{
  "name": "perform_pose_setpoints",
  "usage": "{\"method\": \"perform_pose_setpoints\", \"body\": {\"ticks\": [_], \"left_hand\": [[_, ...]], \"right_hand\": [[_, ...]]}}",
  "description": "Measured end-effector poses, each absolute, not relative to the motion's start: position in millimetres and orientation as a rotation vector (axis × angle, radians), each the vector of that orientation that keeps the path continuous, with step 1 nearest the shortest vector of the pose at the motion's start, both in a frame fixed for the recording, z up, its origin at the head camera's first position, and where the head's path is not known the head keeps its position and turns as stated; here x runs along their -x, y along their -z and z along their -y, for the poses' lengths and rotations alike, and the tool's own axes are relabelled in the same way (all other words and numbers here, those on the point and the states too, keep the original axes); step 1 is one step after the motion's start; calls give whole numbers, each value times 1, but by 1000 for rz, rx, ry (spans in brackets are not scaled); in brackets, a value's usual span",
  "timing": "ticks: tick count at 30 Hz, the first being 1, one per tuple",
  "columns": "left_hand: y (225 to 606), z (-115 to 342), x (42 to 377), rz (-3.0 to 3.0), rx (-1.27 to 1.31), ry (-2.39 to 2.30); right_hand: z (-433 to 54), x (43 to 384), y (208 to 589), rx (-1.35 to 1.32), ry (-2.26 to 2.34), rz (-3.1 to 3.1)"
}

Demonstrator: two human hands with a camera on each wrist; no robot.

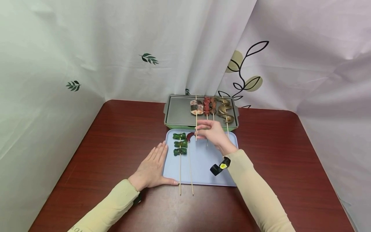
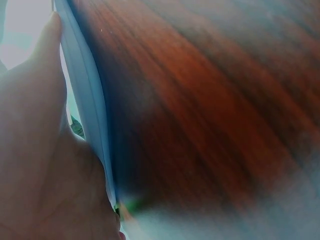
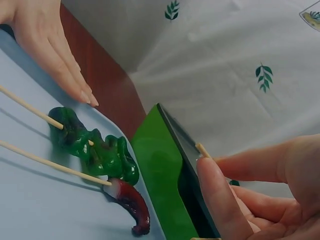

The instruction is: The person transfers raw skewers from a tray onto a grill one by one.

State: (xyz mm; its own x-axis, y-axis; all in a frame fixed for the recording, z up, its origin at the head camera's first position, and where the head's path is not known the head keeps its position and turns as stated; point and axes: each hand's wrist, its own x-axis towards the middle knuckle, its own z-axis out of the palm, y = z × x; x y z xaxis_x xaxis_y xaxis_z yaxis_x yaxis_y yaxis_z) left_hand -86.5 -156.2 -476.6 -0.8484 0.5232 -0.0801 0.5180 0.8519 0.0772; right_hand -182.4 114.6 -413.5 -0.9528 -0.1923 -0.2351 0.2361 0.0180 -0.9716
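My right hand (image 1: 213, 132) pinches the lower end of a wooden skewer whose pale, dark-skinned fish chunks (image 1: 197, 107) lie over the grill pan (image 1: 178, 111). In the right wrist view, the tip of this stick (image 3: 202, 149) pokes out between thumb and index finger. My left hand (image 1: 153, 166) rests with straight fingers along the left edge of the light blue tray (image 1: 208, 174), its thumb at the near rim. On that tray lie a green pepper skewer (image 1: 180, 144) and a skewer with a dark red, tentacle-like piece (image 1: 190, 136).
Right of the fish, the pan carries a red meat skewer (image 1: 206, 106), a brownish skewer (image 1: 213, 105) and a shrimp skewer (image 1: 225, 110). Its green base (image 3: 160, 175) stands just behind the tray. Both sit on a reddish-brown table (image 1: 272, 145) with white curtains (image 1: 121, 48) around.
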Motion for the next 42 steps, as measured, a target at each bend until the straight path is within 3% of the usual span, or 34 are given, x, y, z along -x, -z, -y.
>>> {"method": "perform_pose_setpoints", "body": {"ticks": [18,42], "left_hand": [[487,158,89,-2944,-810,-129],[487,158,89,-2942,-810,-104]], "right_hand": [[-108,184,410,-125,1933,-2065],[-117,140,372,124,1898,-2253]]}}
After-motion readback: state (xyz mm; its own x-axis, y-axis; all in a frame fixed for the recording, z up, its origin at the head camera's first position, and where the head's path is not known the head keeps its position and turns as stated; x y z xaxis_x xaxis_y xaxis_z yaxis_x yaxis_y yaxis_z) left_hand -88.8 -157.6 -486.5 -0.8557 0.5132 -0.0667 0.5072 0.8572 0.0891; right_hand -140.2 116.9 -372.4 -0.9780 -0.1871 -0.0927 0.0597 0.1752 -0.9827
